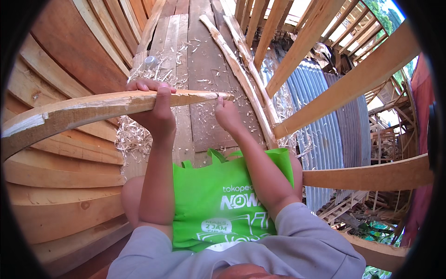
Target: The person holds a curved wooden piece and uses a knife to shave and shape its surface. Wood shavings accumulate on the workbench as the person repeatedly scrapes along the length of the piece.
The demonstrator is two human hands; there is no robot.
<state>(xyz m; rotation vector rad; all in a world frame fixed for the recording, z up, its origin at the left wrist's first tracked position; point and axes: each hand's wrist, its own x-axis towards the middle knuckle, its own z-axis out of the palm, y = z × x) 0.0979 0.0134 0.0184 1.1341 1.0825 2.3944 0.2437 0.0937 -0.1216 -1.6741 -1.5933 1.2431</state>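
Note:
A long piece of wood runs from the left edge across in front of me and tapers to a pale, whittled tip on the right. My left hand is wrapped around it, fingers over the far side and thumb on top. Beside the tapered end, my right hand is closed, its thumb side up against the wood. A small dark sliver shows at the tip by that thumb; what the right hand grips is too small to make out. Over my lap lies a bright green bag with white print, under my right forearm.
Curled wood shavings litter the plank floor. A clear plastic cup lies ahead on the left, near the plank wall. Two pale poles stretch along the right side. Beyond the slanting posts is corrugated metal sheeting.

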